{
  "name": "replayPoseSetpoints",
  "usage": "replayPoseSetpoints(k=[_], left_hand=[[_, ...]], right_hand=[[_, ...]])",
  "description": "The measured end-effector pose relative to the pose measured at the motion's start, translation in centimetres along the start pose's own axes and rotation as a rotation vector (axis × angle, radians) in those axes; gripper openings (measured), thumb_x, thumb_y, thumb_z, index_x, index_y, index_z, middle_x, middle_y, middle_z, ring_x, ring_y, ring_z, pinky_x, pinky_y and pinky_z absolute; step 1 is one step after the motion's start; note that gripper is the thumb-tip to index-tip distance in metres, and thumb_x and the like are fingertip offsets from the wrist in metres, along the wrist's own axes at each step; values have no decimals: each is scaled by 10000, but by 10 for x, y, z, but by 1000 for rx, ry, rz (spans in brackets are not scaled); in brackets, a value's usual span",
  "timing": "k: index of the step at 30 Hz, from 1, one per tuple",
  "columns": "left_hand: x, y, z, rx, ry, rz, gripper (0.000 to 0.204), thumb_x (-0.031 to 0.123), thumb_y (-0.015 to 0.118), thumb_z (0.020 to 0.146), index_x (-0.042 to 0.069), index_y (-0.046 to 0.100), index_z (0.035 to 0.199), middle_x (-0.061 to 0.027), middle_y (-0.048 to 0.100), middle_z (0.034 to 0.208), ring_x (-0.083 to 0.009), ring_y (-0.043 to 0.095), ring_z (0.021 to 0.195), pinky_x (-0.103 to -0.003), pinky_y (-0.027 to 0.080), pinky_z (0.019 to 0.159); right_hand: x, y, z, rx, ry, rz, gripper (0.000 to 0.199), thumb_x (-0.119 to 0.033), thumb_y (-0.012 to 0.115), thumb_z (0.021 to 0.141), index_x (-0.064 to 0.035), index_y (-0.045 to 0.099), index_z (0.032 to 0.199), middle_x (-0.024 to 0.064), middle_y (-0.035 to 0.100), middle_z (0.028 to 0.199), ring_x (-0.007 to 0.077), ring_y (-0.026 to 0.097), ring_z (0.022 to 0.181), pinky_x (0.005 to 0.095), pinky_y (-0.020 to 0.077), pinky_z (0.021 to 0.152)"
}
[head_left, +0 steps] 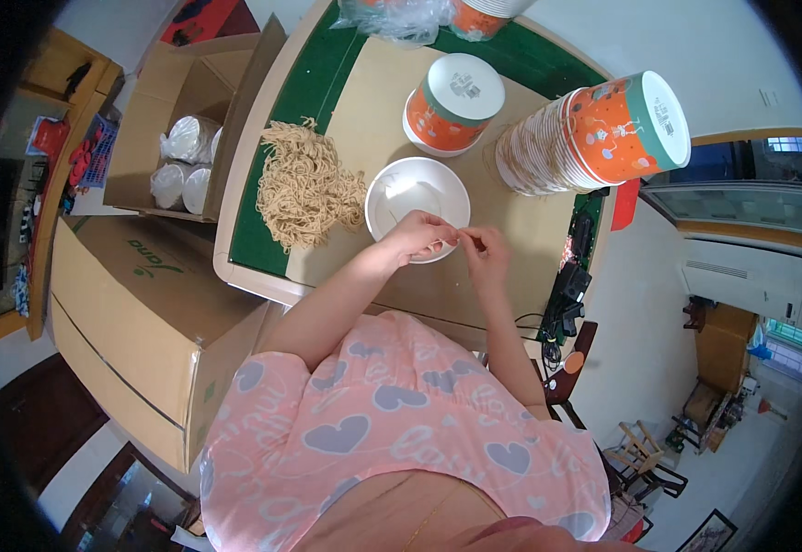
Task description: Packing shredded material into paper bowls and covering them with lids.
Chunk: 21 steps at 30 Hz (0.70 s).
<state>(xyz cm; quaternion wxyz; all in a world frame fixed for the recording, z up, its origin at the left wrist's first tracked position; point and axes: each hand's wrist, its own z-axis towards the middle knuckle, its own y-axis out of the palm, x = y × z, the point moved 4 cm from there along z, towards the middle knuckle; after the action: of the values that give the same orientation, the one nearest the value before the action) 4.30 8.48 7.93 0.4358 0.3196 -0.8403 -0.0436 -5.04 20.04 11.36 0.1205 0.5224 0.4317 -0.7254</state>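
Over the near rim of a white bowl [401, 179], my left hand [417, 236] and my right hand [484, 260] meet with fingertips pinched together. Whatever is between them is too small to make out. A thin light strand seems to lie inside the bowl. Left of the bowl is a tangled heap of beige cords [304, 189]. Just behind the bowl an orange and green paper tub [447, 115] stands upside down, its white base upward. To the right a long nested stack of similar tubs [594, 138] leans, with beige cords looped around its far-left end.
More tubs [479, 20] and a clear plastic bag [396, 18] stand at the table's far edge. Black adapters and cables [567, 299] lie along the right edge. On the left are an open carton [157, 101] holding wrapped white stacks and a large closed carton [134, 304].
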Motion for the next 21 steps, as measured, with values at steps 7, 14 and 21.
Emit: replayPoseSetpoints(k=[7,14,21], left_hand=[[-13,-8,8,-3,-44,-166,194,94,639,813,-44,637,948,-43,631,774,-30,475,548,-145,307,376],[-10,-6,8,16,27,-84,193,105,675,791,-33,652,925,-18,635,768,-33,476,562,-148,326,412],[-7,-3,4,99,186,151,152,145,698,779,22,684,867,5,640,745,-44,490,577,-181,366,469]], right_hand=[[2,2,-9,1,-152,-99,202,-19,649,786,-94,685,970,75,591,851,195,588,753,283,469,657],[1,0,-9,-11,-160,-122,226,-8,635,794,-89,682,999,73,587,872,184,574,768,283,456,659],[11,1,7,-134,30,35,104,-43,654,792,-45,669,895,51,560,800,123,510,664,239,408,590]])
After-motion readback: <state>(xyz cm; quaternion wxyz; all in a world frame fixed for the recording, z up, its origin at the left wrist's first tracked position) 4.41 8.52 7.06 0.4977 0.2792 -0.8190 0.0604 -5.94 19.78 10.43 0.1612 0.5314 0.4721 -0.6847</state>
